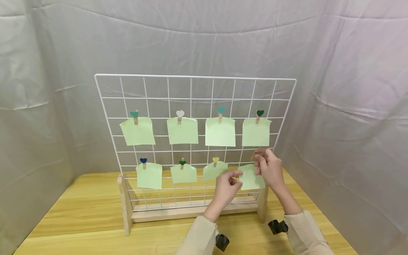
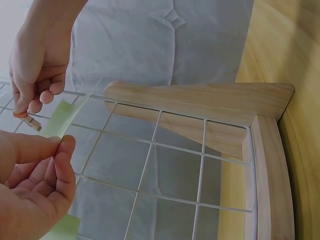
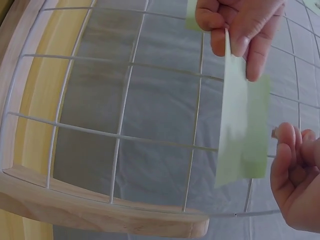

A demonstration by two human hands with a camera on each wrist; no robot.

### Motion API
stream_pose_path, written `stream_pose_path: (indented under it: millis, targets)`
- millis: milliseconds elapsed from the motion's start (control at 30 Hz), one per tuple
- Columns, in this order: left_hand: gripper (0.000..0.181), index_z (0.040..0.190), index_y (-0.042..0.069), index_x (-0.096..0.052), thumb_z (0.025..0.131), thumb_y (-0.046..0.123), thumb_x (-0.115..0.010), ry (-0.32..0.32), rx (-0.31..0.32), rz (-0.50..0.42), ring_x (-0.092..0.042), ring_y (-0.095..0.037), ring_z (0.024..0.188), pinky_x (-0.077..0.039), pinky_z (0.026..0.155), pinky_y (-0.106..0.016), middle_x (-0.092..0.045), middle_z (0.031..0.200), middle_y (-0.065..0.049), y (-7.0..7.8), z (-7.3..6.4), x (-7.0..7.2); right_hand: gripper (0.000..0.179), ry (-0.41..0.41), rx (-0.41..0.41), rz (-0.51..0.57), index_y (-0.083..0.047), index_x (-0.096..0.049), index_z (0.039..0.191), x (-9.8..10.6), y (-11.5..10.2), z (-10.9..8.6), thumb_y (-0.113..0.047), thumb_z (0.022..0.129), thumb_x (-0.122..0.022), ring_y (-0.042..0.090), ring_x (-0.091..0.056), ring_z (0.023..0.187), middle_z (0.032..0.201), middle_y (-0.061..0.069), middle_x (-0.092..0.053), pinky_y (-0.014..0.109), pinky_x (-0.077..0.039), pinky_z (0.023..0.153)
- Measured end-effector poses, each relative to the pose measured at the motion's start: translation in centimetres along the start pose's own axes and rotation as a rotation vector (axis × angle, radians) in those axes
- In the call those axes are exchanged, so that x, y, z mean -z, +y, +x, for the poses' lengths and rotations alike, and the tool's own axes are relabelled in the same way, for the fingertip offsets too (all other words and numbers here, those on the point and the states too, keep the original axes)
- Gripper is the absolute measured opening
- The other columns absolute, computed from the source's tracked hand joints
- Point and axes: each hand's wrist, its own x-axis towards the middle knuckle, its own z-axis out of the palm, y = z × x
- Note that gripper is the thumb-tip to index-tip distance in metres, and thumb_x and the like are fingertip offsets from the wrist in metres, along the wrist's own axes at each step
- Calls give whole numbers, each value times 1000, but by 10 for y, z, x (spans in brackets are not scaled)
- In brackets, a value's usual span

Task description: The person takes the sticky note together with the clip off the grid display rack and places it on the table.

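Note:
My left hand pinches the left edge of a pale green paper note between thumb and fingers, at the lower right of the white wire grid. The note looks bent in the right wrist view, where its sheet stands out from the wires. Just above the note's top edge, my right hand pinches a small wooden clothespin. That clothespin is mostly hidden by the fingers in the head view, and its jaws appear apart from the paper in the left wrist view.
Several green notes hang in two rows, each under a heart-topped clothespin, such as the white-heart one and the yellow-heart one. A wooden stand holds the grid on a yellow wood-grain table. Grey cloth surrounds it.

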Motion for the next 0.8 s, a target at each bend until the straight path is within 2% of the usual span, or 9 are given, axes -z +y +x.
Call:
stream_pose_path:
  millis: [200, 367, 500, 600, 733, 800]
  targets:
    - [29, 99, -3, -62, 71, -11, -63, -6, 7, -31, -53, -5, 60, -46, 54, -18, -61, 87, -8, -3, -4, -1, 15, -31, -21, 6, 8, -53, 99, 4, 1, -5, -3, 91, -49, 16, -52, 41, 71, 18, -57, 24, -43, 37]
    - [29, 99, -3, -62, 71, -12, -63, 2, 2, -50, -55, -7, 61, -47, 55, -17, -61, 87, -9, -7, -8, -2, 15, -19, -44, 7, 7, -57, 98, 7, 0, -10, -4, 89, -52, 16, -53, 46, 82, 20, -61, 24, -44, 40]
    - [27, 97, -7, -61, 71, -15, -62, 9, 19, -48, -58, -19, 63, -47, 56, -20, -60, 87, -16, 4, -14, 2, 14, -4, -36, 29, 9, -60, 94, 11, -2, -14, -2, 87, -56, 17, -54, 48, 81, 19, -60, 24, -44, 40]
    - [25, 97, -8, -61, 72, -14, -61, 3, 30, -46, -57, -21, 63, -47, 56, -21, -60, 86, -17, 6, -18, 3, 13, 5, -39, 49, 12, -60, 93, 15, -13, -19, 3, 85, -56, 19, -53, 48, 79, 21, -58, 24, -44, 40]
    - [25, 97, -6, -61, 73, -12, -63, -4, 23, -48, -54, -11, 61, -45, 54, -18, -60, 85, -13, 1, -21, 3, 13, 17, -69, 59, 17, -59, 93, 20, -26, -25, 8, 84, -55, 17, -53, 46, 80, 23, -57, 22, -44, 40]
    - [24, 97, -9, -60, 73, -14, -61, -8, 28, -48, -54, -16, 61, -45, 54, -19, -59, 85, -17, 12, -25, 6, 13, 21, -86, 76, 17, -59, 93, 22, -24, -28, 9, 83, -55, 12, -52, 46, 82, 23, -57, 20, -44, 41]
